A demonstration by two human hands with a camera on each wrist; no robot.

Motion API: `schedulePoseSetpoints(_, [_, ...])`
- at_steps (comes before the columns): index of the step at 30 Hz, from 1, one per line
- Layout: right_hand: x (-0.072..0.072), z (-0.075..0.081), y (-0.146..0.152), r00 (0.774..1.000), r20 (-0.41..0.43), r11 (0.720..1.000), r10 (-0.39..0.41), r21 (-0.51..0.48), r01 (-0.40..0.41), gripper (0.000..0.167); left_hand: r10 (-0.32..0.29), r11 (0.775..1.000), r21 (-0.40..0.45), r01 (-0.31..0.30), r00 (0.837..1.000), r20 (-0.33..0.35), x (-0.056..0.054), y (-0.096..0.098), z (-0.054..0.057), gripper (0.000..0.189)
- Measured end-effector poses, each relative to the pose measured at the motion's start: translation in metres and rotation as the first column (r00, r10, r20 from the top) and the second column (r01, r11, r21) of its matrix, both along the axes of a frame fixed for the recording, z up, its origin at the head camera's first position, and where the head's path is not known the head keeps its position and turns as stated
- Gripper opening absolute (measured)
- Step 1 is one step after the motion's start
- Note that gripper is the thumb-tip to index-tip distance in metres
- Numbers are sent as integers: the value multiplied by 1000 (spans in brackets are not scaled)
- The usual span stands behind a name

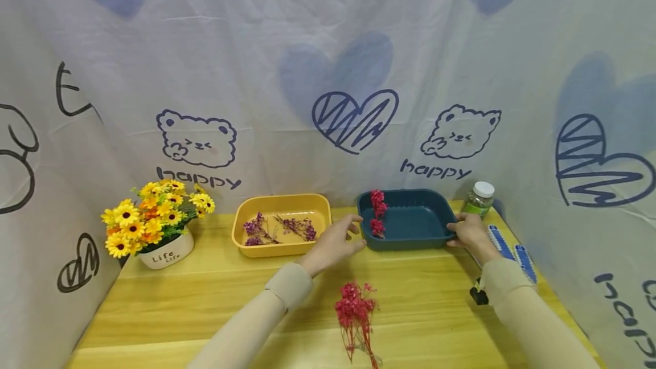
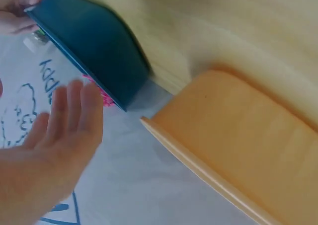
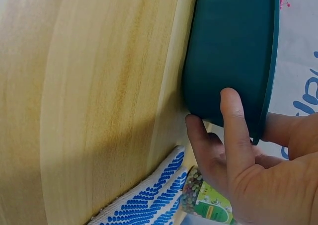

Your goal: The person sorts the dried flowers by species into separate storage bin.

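My right hand [image 1: 468, 232] grips the right front corner of a dark teal tray [image 1: 410, 244]. In the right wrist view, fingers [image 3: 233, 120] lie against the tray's outer wall, and the hand reaches round its rim. Two bunches of pink-red dried flowers [image 1: 378, 209] lie in the tray's left end. Between the teal tray and a yellow tray [image 1: 282, 251], my left hand [image 1: 335, 244] is raised with its fingers loosely extended, holding nothing. The yellow tray contains small purple dried flowers [image 1: 299, 226]. Nearer to me, another pink-red dried bunch [image 1: 356, 312] lies on the table.
A white pot [image 1: 169, 252] of yellow and orange flowers stands at the left. At the right are a white-lidded jar [image 1: 479, 198], blue-patterned white gloves [image 1: 525, 261] and a small black object [image 1: 479, 295]. A printed cloth [image 1: 266, 73] hangs behind the wooden table [image 1: 205, 300].
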State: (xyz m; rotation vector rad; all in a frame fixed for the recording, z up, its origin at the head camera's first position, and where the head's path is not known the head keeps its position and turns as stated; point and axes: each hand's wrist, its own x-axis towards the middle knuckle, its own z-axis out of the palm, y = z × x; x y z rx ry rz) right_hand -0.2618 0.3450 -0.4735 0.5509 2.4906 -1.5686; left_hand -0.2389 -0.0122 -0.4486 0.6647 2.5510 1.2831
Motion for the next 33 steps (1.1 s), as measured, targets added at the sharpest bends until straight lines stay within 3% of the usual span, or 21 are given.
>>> schedulePoseSetpoints(3, [0,0,0,1000,3,1000,4,2,-4,41,-100,993,-57,101,995,25,14,-5,-2,49])
schedulePoseSetpoints(5, [0,0,0,1000,3,1000,5,5,-5,41,-182,975,-128,180,983,-6,23,-7,-3,45])
schedulePoseSetpoints(7, [0,0,0,1000,3,1000,6,7,-6,41,-277,941,-222,257,959,-63,32,-8,-3,42])
schedulePoseSetpoints(9, [0,0,0,1000,2,1000,6,5,-6,42,-371,895,-312,320,921,-121,39,-8,-1,42])
schedulePoseSetpoints(11, [0,1,0,1000,2,1000,6,1,-6,42,-466,842,-388,374,867,-176,46,-8,1,41])
schedulePoseSetpoints(13, [1,2,0,1000,4,1000,3,-2,-3,43,-556,785,-453,423,803,-213,51,-8,1,41])
schedulePoseSetpoints(18, [1,2,-1,1000,8,1000,2,-6,-2,42,-734,632,-609,479,621,-273,63,-4,2,47])
schedulePoseSetpoints(20, [1,2,-1,1000,10,1000,0,-9,0,41,-776,577,-660,481,576,-258,69,-2,2,50])
schedulePoseSetpoints(22, [0,2,-1,1000,12,1000,-2,-10,2,41,-799,530,-700,479,558,-223,74,0,2,51])
schedulePoseSetpoints(25, [1,3,-1,1000,16,1000,-8,-15,8,41,-810,486,-736,471,559,-177,79,2,-1,50])
schedulePoseSetpoints(33, [2,2,-1,1000,11,1000,0,-27,0,44,-808,462,-822,333,539,-236,85,6,-16,37])
